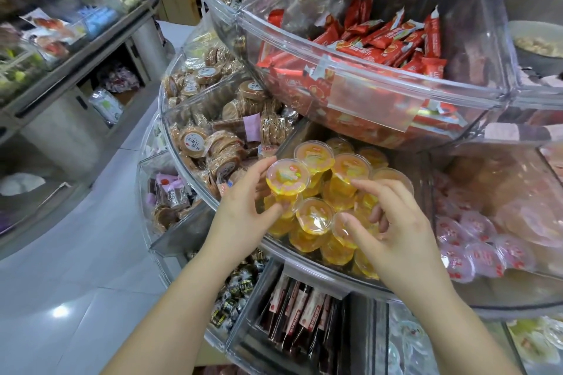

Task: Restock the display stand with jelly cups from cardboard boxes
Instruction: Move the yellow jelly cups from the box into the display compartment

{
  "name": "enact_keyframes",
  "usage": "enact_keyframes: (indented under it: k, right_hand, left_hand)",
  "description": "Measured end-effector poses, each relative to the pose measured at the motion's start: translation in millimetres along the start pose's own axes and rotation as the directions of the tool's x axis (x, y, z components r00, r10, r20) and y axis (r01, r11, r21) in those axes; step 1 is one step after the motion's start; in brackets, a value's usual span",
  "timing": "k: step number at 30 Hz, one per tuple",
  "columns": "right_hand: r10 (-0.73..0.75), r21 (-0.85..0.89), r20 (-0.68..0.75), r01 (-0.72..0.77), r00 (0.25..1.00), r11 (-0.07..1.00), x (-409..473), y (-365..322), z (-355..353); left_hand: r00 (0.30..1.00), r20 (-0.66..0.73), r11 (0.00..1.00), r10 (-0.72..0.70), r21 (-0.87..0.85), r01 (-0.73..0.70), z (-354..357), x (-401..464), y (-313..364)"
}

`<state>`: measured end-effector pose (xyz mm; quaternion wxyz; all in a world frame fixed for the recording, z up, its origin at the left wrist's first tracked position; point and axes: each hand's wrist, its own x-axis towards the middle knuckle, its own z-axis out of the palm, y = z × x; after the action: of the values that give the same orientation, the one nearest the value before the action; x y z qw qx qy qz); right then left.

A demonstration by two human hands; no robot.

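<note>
Shop display stand [304, 265], left hand [243, 207] gripping jelly cup [288, 176]

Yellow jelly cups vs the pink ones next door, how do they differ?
Colour: the yellow cups hold orange-yellow jelly, the pink cups pale pink. Handling: the left hand grips a yellow cup and the right hand reaches among them; the pink cups lie untouched. Both are clear, round, sealed, on the same tier.

Glossy pale tiled floor [76, 268] (ceiling light reflected), grey shelving [61, 119]
</note>
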<state>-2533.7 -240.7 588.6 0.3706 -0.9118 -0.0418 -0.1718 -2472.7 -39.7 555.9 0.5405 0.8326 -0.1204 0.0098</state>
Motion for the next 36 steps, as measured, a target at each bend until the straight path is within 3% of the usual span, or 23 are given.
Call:
enact_keyframes:
  k: [6,9,13,16,20,23,27,30,32,34,36]
  right_hand:
    - [-0.028,0.030,-0.020,0.029,0.999,0.999,-3.6,-8.6,-2.7]
    - [-0.071,0.075,0.019,0.070,0.997,0.995,-8.2,-25.1,6.5]
    - [-0.087,0.209,0.212,0.041,0.973,0.977,-19.5,-50.5,45.1]
    - [-0.102,0.293,0.419,-0.029,0.902,0.956,-38.5,-67.7,94.1]
    - [-0.099,0.299,0.717,-0.176,0.690,0.938,-91.5,-73.5,192.8]
    - [0.008,0.158,0.867,-0.290,0.499,0.944,-149.8,-49.3,283.5]
    - [0.196,-0.126,0.947,-0.266,0.254,0.956,-239.8,20.0,403.6]
    - [0.382,-0.347,0.920,-0.269,0.089,0.899,-304.0,89.9,487.3]
    - [0.458,-0.448,0.889,-0.180,0.019,0.876,-337.3,137.2,537.4]
    - [0.487,-0.487,0.873,-0.021,0.010,0.873,-358.6,175.2,580.4]
    - [0.408,-0.407,0.913,0.126,0.025,0.904,-376.1,209.1,625.9]
  left_hand:
    - [0.990,-0.124,0.998,0.067,-0.002,-0.068,-16.5,-17.9,1.7]
    - [0.972,-0.235,0.996,0.022,-0.081,-0.042,-29.9,-38.4,-2.5]
    - [0.929,-0.359,0.977,-0.091,-0.211,0.014,-49.2,-80.5,-19.4]
    - [0.869,-0.424,0.948,-0.255,-0.285,0.140,-65.5,-123.6,-56.5]
    - [0.693,-0.473,0.837,-0.544,-0.363,0.409,-76.2,-204.0,-152.4]
    - [0.555,-0.391,0.679,-0.734,-0.405,0.612,-66.1,-271.5,-239.6]
    - [0.439,-0.213,0.487,-0.873,-0.322,0.812,-33.0,-344.1,-353.4]
    - [0.301,-0.101,0.318,-0.948,-0.321,0.892,5.0,-379.4,-441.4]
    - [0.155,-0.021,0.151,-0.988,-0.401,0.904,32.1,-388.2,-498.6]
    - [-0.021,0.078,-0.059,-0.997,-0.522,0.851,57.7,-390.1,-551.4]
    - [-0.111,0.149,-0.178,-0.983,-0.585,0.792,84.1,-392.2,-600.7]
